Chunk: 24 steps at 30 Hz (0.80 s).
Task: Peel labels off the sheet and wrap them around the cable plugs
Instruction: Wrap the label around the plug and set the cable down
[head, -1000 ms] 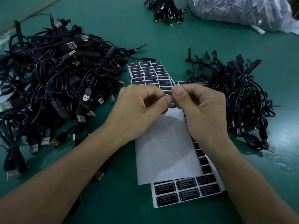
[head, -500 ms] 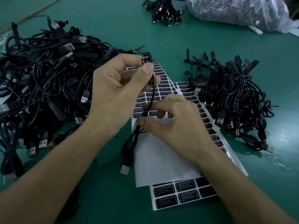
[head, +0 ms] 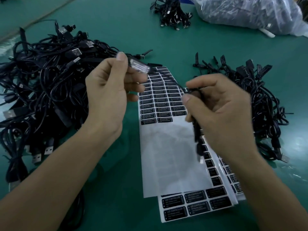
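Covering the whole frame — table (head: pixel 103 25): green surface; all items rest on it.
Unlabelled pile (head: pixel 43 90): large tangle of black cables, left of frame, touching the left forearm's side of the work area.
Finished pile (head: pixel 260 104): smaller tangle, right of frame, partly behind the right hand.
Plastic bag (head: pixel 246 12): upper right corner, well apart from the work.
Label sheets (head: pixel 168 155): centre to lower centre; the top sheet is mostly bare backing, with rows of black labels left at its upper end and more sheets fanned beneath.
Left hand (head: pixel 106 95): raised over the upper end of the sheets; thumb and fingers pinched shut on the plug.
Right hand (head: pixel 221 112): right of centre, fingers closed around the cable.
Cable (head: pixel 197 130): runs from the plug to the right hand, its tail hanging blurred over the sheets.
Plug (head: pixel 138 66): upper centre; a glossy wrap appears to cover it.
Change: one second earlier both hands pressed together low over the sheet; they have since parted and lifted.
Meaning: this plug is judged wrapped; the cable likely goes to the finished pile next.
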Each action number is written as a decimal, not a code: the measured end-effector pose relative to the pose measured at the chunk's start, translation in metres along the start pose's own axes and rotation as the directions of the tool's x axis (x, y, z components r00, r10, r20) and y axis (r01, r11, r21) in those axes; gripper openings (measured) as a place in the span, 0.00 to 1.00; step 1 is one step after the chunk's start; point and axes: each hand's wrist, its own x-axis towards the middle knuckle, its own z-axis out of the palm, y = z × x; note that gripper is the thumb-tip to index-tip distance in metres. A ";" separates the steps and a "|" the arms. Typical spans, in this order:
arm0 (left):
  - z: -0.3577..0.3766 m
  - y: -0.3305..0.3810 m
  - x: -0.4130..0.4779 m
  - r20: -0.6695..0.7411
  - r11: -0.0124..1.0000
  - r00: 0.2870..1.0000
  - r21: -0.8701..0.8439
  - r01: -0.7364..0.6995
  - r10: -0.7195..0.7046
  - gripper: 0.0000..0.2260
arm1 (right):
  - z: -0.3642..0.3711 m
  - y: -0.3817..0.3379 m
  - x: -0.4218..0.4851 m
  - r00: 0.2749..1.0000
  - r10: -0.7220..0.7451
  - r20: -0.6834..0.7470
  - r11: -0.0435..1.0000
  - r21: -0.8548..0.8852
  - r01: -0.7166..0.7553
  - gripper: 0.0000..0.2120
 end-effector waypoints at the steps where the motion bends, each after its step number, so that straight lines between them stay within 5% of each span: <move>1: -0.001 -0.001 0.001 -0.008 1.000 1.000 0.018 -0.003 0.003 0.15 | -0.006 0.000 0.002 0.996 -0.046 -0.079 0.995 -0.092 0.039 0.10; 6: -0.006 -0.005 0.007 -0.062 0.975 0.993 0.204 -0.084 0.098 0.15 | -0.042 0.009 0.017 0.909 -0.157 -0.386 0.863 -0.501 -0.064 0.05; 12: -0.016 -0.008 0.013 0.024 0.777 0.949 0.568 -0.272 0.314 0.13 | -0.047 0.010 0.012 0.913 0.091 -0.397 0.594 -0.715 -0.369 0.31; 14: -0.019 -0.009 0.015 0.055 0.734 0.948 0.620 -0.279 0.314 0.10 | -0.035 0.005 0.007 0.935 0.026 -0.353 0.595 -0.746 -0.299 0.30; 18: -0.030 -0.006 0.023 0.132 0.580 0.951 0.766 -0.278 0.281 0.11 | -0.002 0.001 -0.003 0.979 -0.193 -0.074 0.695 -0.714 0.083 0.15; 21: -0.036 -0.007 0.026 0.255 0.331 0.946 0.891 -0.311 0.202 0.16 | 0.016 0.010 -0.010 0.979 -0.105 0.175 0.763 -0.617 0.192 0.11; 24: -0.038 -0.013 0.024 0.314 0.142 0.944 0.935 -0.326 0.097 0.14 | 0.019 0.020 -0.013 0.963 -0.021 0.270 0.823 -0.542 0.170 0.08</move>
